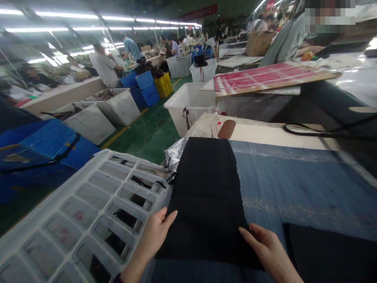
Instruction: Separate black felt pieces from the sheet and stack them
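Observation:
A black fabric piece (206,196) with a frayed right edge lies over the blue-grey work surface (265,177). My left hand (156,232) grips its left edge, thumb on top and the other fingers mostly hidden. At the lower right edge, my right hand (265,245) pinches the same cloth between thumb and fingers. More black fabric (332,251) rests on the surface to the right of my right hand. A brown rounded piece (226,129) lies just beyond the far end of the cloth.
Left of the table stands a white plastic crate (114,198) with a slotted top. Blue bins (44,145) and white tubs (191,102) line the green floor (144,137). A red-and-white board (265,76) juts in at the right. Several people work farther back.

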A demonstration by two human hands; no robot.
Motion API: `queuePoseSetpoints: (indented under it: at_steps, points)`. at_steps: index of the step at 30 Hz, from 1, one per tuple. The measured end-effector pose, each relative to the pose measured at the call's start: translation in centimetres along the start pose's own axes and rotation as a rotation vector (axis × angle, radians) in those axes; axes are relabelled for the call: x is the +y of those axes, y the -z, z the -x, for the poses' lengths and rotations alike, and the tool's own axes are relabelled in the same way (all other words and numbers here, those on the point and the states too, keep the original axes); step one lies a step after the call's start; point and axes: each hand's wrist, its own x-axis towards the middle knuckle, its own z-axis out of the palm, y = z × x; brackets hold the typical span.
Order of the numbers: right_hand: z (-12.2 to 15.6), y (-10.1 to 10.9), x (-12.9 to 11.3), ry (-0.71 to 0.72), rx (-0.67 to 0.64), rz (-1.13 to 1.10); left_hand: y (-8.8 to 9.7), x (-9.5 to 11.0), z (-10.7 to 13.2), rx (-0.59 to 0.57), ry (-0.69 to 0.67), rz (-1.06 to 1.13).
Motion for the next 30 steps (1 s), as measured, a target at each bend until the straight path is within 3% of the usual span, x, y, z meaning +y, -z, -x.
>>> queuePoseSetpoints:
  at_steps: [4, 8, 22, 30]
  points:
    - [-1.8, -0.7, 1.1, 0.042, 0.09, 0.25, -0.5, -1.2, -2.5, -0.04, -0.084, -0.191]
    - [-2.0, -1.0, 1.8, 0.026, 0.105, 0.388, -0.9, -2.0, -3.3, -0.045, -0.043, -0.266]
    - [-2.4, -1.5, 2.2, -0.078, 0.129, 0.444, -1.0, -3.3, -4.1, -0.061, 0.064, -0.089]
    - [-2.6, -1.7, 2.1, -0.041, 0.156, 0.404, -1.2, -3.5, -4.4, -0.064, 0.037, -0.12]
